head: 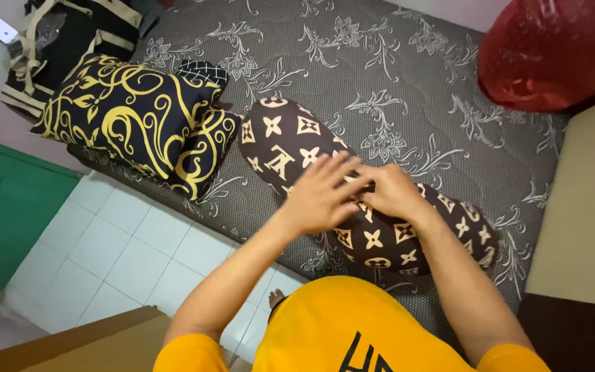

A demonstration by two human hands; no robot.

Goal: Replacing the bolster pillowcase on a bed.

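A long brown bolster pillow point(280, 141) with cream patterns lies diagonally on a grey mattress point(394, 76) with a pale floral print. Both my hands rest on the bolster's middle. My left hand point(321, 193) lies flat with its fingers spread over the cover. My right hand point(390, 193) sits just beside it, fingers curled and pinching the cover's fabric. The fingertips of the two hands meet. My yellow shirt fills the bottom of the view.
Two black pillows point(132, 114) with yellow swirls are stacked at the mattress's left end. A black and beige bag point(63, 41) stands behind them. A red plastic bag point(552, 52) sits at the top right. White floor tiles point(111, 248) and a green wall lie to the left.
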